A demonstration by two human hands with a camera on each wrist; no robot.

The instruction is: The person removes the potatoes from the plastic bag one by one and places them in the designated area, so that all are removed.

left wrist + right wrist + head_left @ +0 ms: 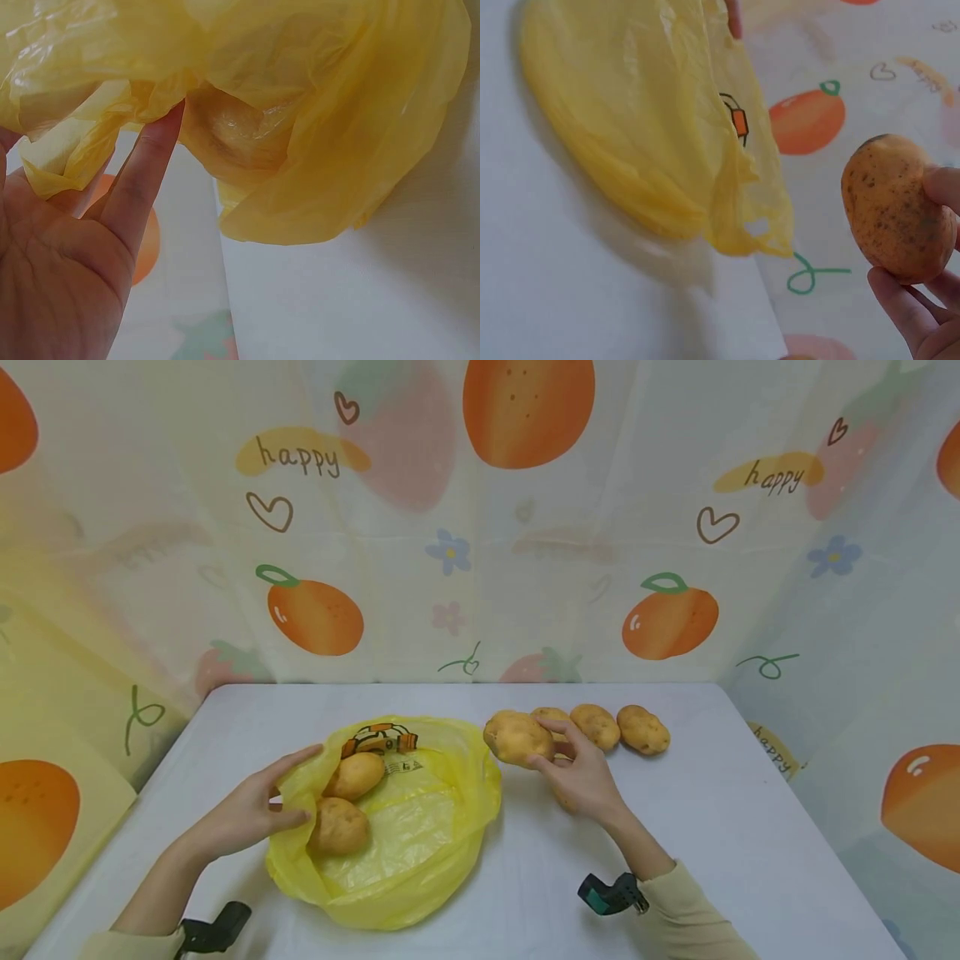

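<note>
A yellow plastic bag point(420, 877) lies spread open on the table, with two potatoes point(341, 827) inside against its left wall. My left hand point(236, 814) grips the bag's left rim between thumb and fingers. In the left wrist view the thin plastic point(300, 202) bunches up at the fingertips. My right hand point(581, 772) pinches another potato point(517, 737) by its right end, just beyond the bag's right rim. The right wrist view shows this potato point(892, 210) brown with dark specks, thumb on one side and fingers on the other.
Three potatoes point(642, 730) sit in a row towards the back of the white table point(720, 827), the nearest one partly behind my right hand. Another potato point(564, 802) is mostly hidden beneath that hand. A fruit-printed curtain point(480, 560) hangs behind the table.
</note>
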